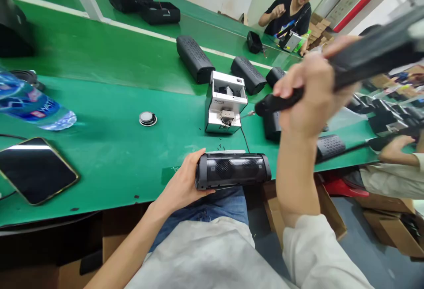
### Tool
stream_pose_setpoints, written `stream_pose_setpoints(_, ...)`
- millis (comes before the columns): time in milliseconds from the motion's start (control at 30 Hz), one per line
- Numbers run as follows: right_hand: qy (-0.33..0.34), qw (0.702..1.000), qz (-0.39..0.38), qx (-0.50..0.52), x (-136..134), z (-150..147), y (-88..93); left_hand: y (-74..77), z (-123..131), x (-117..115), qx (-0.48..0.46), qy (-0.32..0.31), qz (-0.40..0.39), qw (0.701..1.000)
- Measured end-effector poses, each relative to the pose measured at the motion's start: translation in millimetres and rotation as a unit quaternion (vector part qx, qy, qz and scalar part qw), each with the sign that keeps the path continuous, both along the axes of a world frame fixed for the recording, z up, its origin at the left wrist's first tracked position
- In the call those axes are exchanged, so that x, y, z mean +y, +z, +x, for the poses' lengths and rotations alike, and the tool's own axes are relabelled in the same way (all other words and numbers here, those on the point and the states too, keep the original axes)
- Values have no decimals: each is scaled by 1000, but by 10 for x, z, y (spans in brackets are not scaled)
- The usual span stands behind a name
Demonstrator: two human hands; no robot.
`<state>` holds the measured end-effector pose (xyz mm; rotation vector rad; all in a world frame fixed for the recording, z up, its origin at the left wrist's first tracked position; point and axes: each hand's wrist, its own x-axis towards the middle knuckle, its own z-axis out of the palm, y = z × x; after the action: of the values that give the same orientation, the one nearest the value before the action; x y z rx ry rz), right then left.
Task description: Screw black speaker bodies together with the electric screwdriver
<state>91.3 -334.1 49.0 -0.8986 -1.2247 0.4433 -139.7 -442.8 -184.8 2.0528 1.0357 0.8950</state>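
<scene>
My left hand [185,178] is closed around the left end of a black speaker [233,170], which lies lengthwise at the table's front edge, its perforated face turned up. Up and to the right, my right hand [313,90] grips a large black electric screwdriver [371,55], somewhat blurred. The thin bit of the screwdriver points left at the front of a white and silver screw feeder [227,103]; whether it carries a screw I cannot tell. Several tiny dark screws [221,147] lie loose between the feeder and the speaker.
A small round speaker driver [147,119] rests on the green table [112,147]. To the left are a phone [36,169] and a water bottle [33,103]. Black speaker housings [195,59] stand behind the feeder. A co-worker [288,15] sits opposite; another person's hand [397,147] is at right.
</scene>
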Motion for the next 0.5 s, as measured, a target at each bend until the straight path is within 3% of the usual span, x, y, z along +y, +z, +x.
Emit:
stream_pose_setpoints(67,5,998,61,12,275,-202,-123,13,1,-6,1,1,-7,1000)
stream_pose_setpoints(233,-20,998,59,26,589,-235,-271,14,-1,-8,-6,-2,-13,1000)
stream_pose_setpoints(367,-29,998,62,9,621,-251,-348,-11,-11,-1,-3,-1,-10,1000)
stream_pose_setpoints(500,-19,998,64,15,427,-181,-341,-13,-19,1,8,3,-8,1000)
